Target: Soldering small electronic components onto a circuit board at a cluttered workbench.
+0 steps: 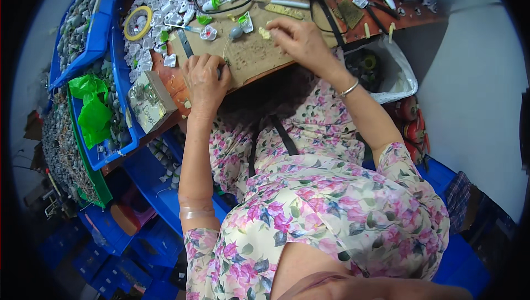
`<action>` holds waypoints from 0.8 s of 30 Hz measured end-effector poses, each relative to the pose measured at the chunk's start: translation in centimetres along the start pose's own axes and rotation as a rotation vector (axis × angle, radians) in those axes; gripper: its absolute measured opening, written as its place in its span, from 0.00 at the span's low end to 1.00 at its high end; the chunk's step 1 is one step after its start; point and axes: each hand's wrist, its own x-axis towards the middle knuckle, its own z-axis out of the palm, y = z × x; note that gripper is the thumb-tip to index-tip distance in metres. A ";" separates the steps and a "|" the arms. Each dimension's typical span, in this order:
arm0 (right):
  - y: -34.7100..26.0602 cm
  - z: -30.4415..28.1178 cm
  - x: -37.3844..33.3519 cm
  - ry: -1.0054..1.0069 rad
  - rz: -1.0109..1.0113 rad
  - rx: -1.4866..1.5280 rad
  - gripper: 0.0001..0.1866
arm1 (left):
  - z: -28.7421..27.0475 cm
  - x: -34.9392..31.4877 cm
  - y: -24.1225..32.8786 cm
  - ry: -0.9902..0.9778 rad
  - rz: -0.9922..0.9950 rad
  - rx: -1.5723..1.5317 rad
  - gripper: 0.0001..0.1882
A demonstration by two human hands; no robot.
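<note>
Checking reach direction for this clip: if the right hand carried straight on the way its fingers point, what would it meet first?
The right hand points left across the brown work board. First in line is probably the small grey bulb-shaped part, just past the pale piece at its fingertips; depth is unclear.

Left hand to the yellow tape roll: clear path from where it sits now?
Probably yes. The left hand rests at the bench's near edge, and the tape roll lies up and to its left among small white parts. Nothing tall stands between; it would only pass over those loose parts.
</note>
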 end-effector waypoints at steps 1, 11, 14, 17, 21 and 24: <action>0.9 -1.4 1.1 0.031 -0.049 -0.040 0.12 | 0.2 -0.1 0.1 0.000 -0.027 0.013 0.04; 11.6 -8.3 18.0 0.177 -0.263 -0.614 0.07 | 0.2 -0.4 -0.9 0.069 -0.062 -0.019 0.05; 15.2 -6.8 21.9 0.239 -0.440 -0.647 0.09 | -0.6 -0.7 -0.7 0.117 -0.063 -0.029 0.06; 21.0 -7.1 24.6 0.153 -0.110 -0.838 0.14 | -0.7 0.2 -1.1 0.173 -0.037 -0.044 0.06; 16.2 -8.6 24.2 0.046 -0.264 -0.416 0.17 | -2.6 -1.7 -1.2 0.200 -0.126 0.023 0.06; 14.5 -9.7 23.6 0.067 -0.203 -0.639 0.14 | -2.6 -1.9 -1.4 0.206 -0.094 0.041 0.06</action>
